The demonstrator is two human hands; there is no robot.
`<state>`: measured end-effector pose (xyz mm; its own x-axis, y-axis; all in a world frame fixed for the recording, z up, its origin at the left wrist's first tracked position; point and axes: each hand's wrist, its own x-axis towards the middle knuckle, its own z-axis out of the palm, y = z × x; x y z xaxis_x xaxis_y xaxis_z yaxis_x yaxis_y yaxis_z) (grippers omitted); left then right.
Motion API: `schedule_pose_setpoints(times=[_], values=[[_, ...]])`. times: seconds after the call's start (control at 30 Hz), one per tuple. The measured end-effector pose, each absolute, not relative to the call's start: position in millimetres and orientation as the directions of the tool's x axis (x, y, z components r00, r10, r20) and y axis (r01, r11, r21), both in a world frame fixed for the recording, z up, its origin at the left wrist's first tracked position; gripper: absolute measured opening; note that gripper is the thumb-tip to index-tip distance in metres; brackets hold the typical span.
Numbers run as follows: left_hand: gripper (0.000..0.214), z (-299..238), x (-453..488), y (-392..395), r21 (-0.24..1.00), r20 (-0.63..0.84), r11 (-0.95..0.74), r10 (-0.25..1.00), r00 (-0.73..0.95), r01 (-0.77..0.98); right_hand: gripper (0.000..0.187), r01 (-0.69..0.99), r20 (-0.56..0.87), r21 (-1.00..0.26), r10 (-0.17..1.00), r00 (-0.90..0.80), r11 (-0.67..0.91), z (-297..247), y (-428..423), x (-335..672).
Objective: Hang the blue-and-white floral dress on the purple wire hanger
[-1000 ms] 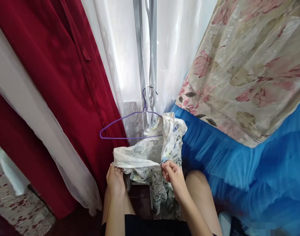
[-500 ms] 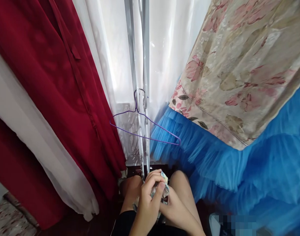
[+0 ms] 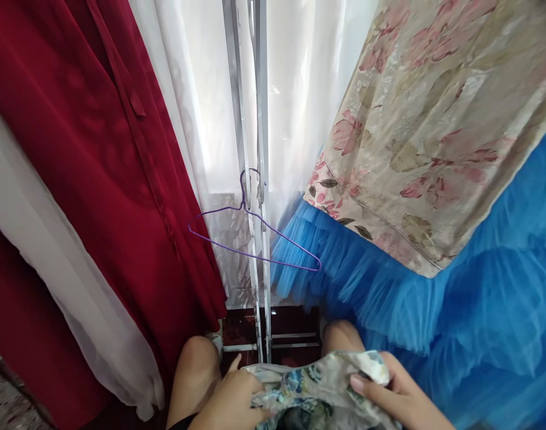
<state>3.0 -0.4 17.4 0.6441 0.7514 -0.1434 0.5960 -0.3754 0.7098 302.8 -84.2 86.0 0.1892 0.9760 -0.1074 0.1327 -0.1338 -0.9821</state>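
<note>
A pale cloth with blue and green flower-like patches (image 3: 315,382) is spread between my two hands, low over my lap. My left hand (image 3: 237,397) grips its left side; one finger points up and the others go into the folds. At the upper right corner, my right hand (image 3: 392,391) pinches the cloth, thumb on top. The lower part of the cloth runs out of the picture, and I cannot tell what kind of garment it is. Beyond the hands, a purple wire hanger (image 3: 284,261) hangs bare on a white metal rack (image 3: 250,239).
Red drapes (image 3: 134,239) and a white sheer cloth (image 3: 71,304) hang at the left. White curtain fabric (image 3: 295,89) is behind the rack. At the right, a beige floral garment (image 3: 411,149) hangs over blue ruffled tulle (image 3: 389,298). My knees (image 3: 196,358) flank the rack's base.
My hands were together around the bunched cloth; now they are wide apart with it stretched out between them. My knees have parted. The hanger appears slightly lower and further left in view.
</note>
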Motion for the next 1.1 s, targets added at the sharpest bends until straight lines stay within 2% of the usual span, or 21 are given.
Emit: schedule_pose_setpoints(times=[0.1,0.17,0.23,0.37,0.47,0.57,0.67,0.77,0.83,0.9,0.97,1.1], values=[[0.027,35.5,-26.2,15.9,0.630,-0.061,-0.422,0.810,0.583,0.652,0.041,0.295,0.065,-0.954,0.997,0.047,0.048,118.8,-53.9,325.1],[0.033,53.8,-39.4,24.4,0.602,0.077,-0.506,0.807,0.585,0.618,0.042,0.353,0.243,-0.903,0.969,-0.053,0.246,147.2,-16.4,332.2],[0.038,73.4,-46.0,29.7,0.548,0.255,-0.607,0.776,0.576,0.576,0.037,0.330,0.376,-0.856,0.917,-0.135,0.399,174.0,27.9,332.4],[0.042,109.9,-49.1,32.7,0.361,0.593,-0.741,0.651,0.475,0.565,0.024,0.258,0.370,-0.866,0.896,-0.247,0.428,211.8,107.1,314.7],[0.039,130.7,-55.3,33.7,0.285,0.695,-0.771,0.575,0.431,0.570,0.028,0.162,0.336,-0.901,0.885,-0.322,0.401,222.2,144.7,290.1],[0.039,139.2,-72.7,37.9,0.297,0.708,-0.736,0.597,0.377,0.608,0.032,0.082,0.314,-0.926,0.874,-0.370,0.368,219.3,162.5,266.1],[0.038,132.8,-99.5,49.0,0.331,0.646,-0.624,0.697,0.312,0.708,0.039,-0.027,0.284,-0.955,0.886,-0.367,0.295,214.2,165.3,255.1],[0.030,119.6,-125.2,71.8,0.327,0.456,-0.419,0.855,0.246,0.847,0.035,-0.046,0.275,-0.960,0.909,-0.312,0.275,217.9,160.0,260.1],[0.025,113.9,-136.2,94.5,0.314,0.294,-0.279,0.937,0.187,0.908,0.028,0.032,0.285,-0.950,0.904,-0.319,0.311,226.2,154.6,268.3],[0.024,115.2,-141.4,121.6,0.313,0.192,-0.220,0.967,0.165,0.924,0.023,0.131,0.278,-0.930,0.891,-0.359,0.343,236.1,149.8,276.4],[0.028,125.3,-142.5,150.0,0.322,0.214,-0.227,0.963,0.163,0.919,0.019,0.196,0.272,-0.909,0.880,-0.390,0.368,244.1,147.1,282.7],[0.035,165.8,-136.3,195.6,0.348,0.468,-0.237,0.882,0.051,0.907,0.018,0.219,0.243,-0.910,0.882,-0.403,0.351,250.2,147.6,290.1]])
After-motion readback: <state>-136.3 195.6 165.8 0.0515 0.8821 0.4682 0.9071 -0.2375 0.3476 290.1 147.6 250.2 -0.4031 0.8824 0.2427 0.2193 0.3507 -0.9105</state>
